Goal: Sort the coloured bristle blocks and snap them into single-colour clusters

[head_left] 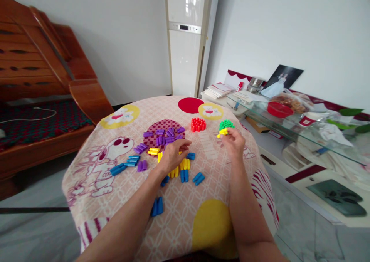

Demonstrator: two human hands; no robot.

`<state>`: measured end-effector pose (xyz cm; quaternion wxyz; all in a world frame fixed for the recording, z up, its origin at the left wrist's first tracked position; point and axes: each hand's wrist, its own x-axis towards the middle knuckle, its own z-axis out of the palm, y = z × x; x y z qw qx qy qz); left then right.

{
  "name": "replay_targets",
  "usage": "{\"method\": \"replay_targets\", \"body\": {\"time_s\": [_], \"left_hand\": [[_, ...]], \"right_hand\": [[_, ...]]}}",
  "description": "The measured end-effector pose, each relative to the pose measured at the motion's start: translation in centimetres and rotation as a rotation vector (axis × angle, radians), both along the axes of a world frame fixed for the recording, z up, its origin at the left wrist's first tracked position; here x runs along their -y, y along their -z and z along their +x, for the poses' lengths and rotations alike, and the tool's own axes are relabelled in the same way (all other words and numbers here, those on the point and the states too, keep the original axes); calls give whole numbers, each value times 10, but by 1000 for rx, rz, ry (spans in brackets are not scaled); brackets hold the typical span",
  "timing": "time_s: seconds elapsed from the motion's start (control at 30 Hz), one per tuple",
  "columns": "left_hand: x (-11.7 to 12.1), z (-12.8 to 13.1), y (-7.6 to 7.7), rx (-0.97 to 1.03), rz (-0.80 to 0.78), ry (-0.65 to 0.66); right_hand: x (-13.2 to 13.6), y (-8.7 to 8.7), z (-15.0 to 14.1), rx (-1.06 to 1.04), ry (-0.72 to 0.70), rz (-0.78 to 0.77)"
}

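My right hand (235, 141) pinches a yellow plastic piece (222, 132) shaped like small joined tubes, just in front of a standing cluster of green pieces (226, 124). My left hand (174, 154) hangs over yellow pieces (185, 164), its fingers pointing right and loosely apart; nothing shows in them. Some yellow pieces are hidden beneath that hand. Around it lie blue pieces (198, 178) and, farther off to the left, several purple pieces (165, 140). Red pieces (198, 125) stand upright in a tight group between and beyond my hands.
A patterned cloth (214, 177) covers the round table. To the right stands a glass-topped cabinet (260, 117) with papers, a red bowl (280, 110) and a photo (281, 79). A wooden bench (43, 61) is at left, a tall white appliance (185, 61) behind.
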<state>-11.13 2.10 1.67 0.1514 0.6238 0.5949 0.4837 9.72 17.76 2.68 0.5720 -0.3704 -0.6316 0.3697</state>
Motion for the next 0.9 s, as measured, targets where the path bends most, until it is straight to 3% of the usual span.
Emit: {"method": "replay_targets", "body": {"time_s": [0.07,0.13,0.2,0.4,0.7,0.9], "left_hand": [[0,-3,0,-1,-4,-26],[0,-4,0,-2,-5,-36],[-1,-4,0,-4,-1,-32],[0,-1,-3,-19,-13,-39],[0,-11,-2,-22,-35,-73],[9,-36,-7,26,-13,-212]], "right_hand": [[-18,0,26,-87,282,58],[-31,4,51,-27,520,83],[-39,10,71,148,626,55],[-47,27,87,568,569,-101],[-50,30,80,607,471,-158],[-43,22,82,628,444,-195]]}}
